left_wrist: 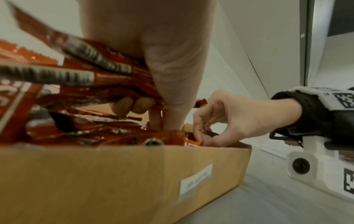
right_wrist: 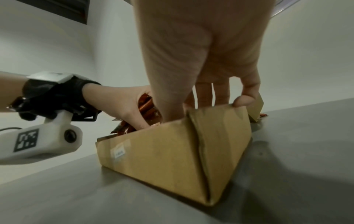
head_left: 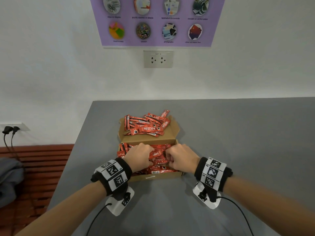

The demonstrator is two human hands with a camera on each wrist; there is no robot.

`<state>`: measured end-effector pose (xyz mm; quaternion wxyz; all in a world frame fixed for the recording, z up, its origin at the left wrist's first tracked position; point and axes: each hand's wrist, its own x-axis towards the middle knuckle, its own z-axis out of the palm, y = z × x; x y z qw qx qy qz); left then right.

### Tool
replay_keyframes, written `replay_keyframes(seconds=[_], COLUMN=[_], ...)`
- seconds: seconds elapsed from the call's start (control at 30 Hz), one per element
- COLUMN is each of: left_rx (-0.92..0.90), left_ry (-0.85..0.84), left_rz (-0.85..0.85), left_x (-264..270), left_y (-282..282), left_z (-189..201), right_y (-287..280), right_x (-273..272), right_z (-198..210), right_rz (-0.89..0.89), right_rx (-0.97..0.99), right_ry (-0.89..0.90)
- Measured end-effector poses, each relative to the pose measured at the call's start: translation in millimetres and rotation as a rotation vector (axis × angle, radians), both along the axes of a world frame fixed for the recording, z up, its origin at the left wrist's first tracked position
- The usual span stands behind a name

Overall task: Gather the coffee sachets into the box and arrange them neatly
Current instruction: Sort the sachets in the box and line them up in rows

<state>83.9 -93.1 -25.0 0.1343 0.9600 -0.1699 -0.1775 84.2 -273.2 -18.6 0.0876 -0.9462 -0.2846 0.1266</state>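
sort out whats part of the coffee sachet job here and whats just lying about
Part of the job:
- cardboard box
- sachets in the box
- loose sachets on the open lid
- left hand, gripping sachets
- right hand, fingers among the sachets

Just lying about:
- purple poster
- wall socket
- plugged-in cables
- grey bundle

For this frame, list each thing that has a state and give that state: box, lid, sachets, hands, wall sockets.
box: open, partly filled with sachets.
lid flap: folded back flat, a loose pile of sachets on it.
sachets in the box: jumbled, not yet aligned.
left hand: fingers curled round a bunch of sachets.
right hand: curled, pinching sachets in the box.
wall socket: nothing plugged in.
side socket: two plugs in.
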Motion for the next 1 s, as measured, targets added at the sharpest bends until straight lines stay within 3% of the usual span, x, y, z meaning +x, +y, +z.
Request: replay_keyframes(seconds=[0.23, 0.5, 0.73, 1.0], left_rx=[0.037, -0.031, -0.015, -0.014], left_ry=[-0.095, -0.124, -0.022, -0.054], left_rz=[-0.044, -0.053, -0.235, -0.373], left_x=[-3.3, -4.3, -5.4, -16.2], left_y=[3.0, 7.7, 19.9, 18.0], left_z=[-2.6, 2.3, -0.2, -12.1], right_y=[-0.7, 5.1, 7.2, 7.2], right_x=[1.9, 1.4, 4.5, 5.9], right_z=[-4.3, -7.1, -10.7, -13.9], right_rz=[-0.041, 0.05, 0.042, 0.023], right_rx=[0.021, -0.006, 0.017, 0.038], right_ry=[0.008, -0.116, -0.057, -0.035])
